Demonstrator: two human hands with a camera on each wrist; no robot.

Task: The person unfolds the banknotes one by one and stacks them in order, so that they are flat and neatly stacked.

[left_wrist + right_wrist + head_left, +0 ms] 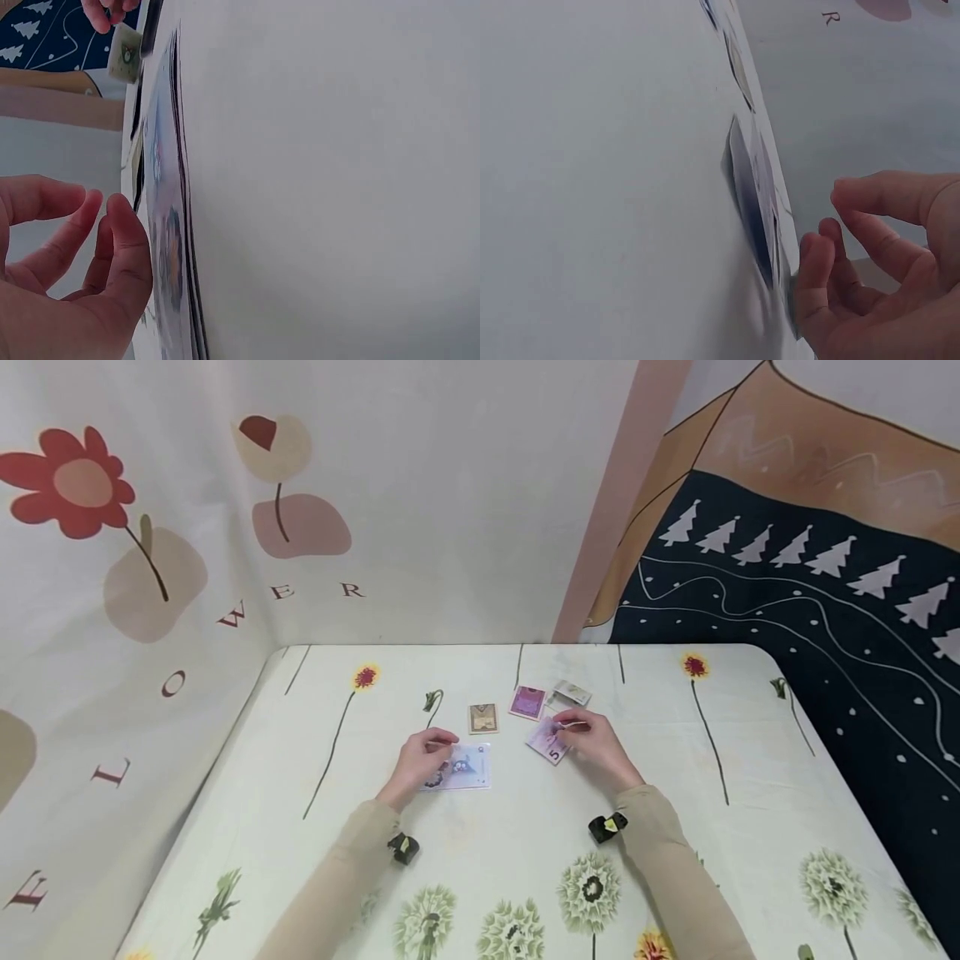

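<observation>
My left hand (417, 764) hovers over the left end of a flat pale blue-and-lilac play banknote (474, 768) with cartoon figures. In the left wrist view its thumb and fingers are bent with a gap between the tips, holding nothing; the banknote (166, 187) lies beside the thumb as a thin stack. My right hand (597, 747) is at the upper right of a folded purple banknote (546, 743) marked 5. The right wrist view shows its thumb and fingertips apart, with the folded banknote (751, 195) standing slightly off the table.
Behind the hands lie a small tan folded note (483, 718), a purple folded note (527, 702) and a pale greenish folded note (572, 693). A flower-print cloth (675, 743) covers the table. Printed curtains hang behind and to both sides.
</observation>
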